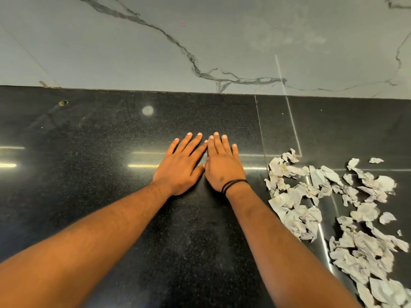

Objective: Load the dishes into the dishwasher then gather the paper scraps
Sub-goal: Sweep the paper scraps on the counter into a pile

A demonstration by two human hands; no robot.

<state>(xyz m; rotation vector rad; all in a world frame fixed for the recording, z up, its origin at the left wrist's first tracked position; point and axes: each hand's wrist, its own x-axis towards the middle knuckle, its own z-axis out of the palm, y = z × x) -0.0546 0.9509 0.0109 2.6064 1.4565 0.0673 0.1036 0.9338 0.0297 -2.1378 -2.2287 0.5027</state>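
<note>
Two hands lie flat, palms down, on the black countertop (89, 196), fingers straight and holding nothing. The left hand (181, 166) and right hand (223, 165) touch along their inner edges, forearms reaching forward. A black band (233, 185) circles the right wrist. The paper scraps (333, 214) lie scattered just right of the right forearm.

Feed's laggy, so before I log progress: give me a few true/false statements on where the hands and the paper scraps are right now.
1. Both hands lie flat on the black countertop. True: left hand, right hand.
2. The right hand grips a scrap. False: it holds nothing.
3. The paper scraps lie to the right of the right hand. True.
4. The scraps are gathered in one tight pile. False: they are spread out loosely.
5. A dark band circles the left wrist. False: the right wrist.
</note>
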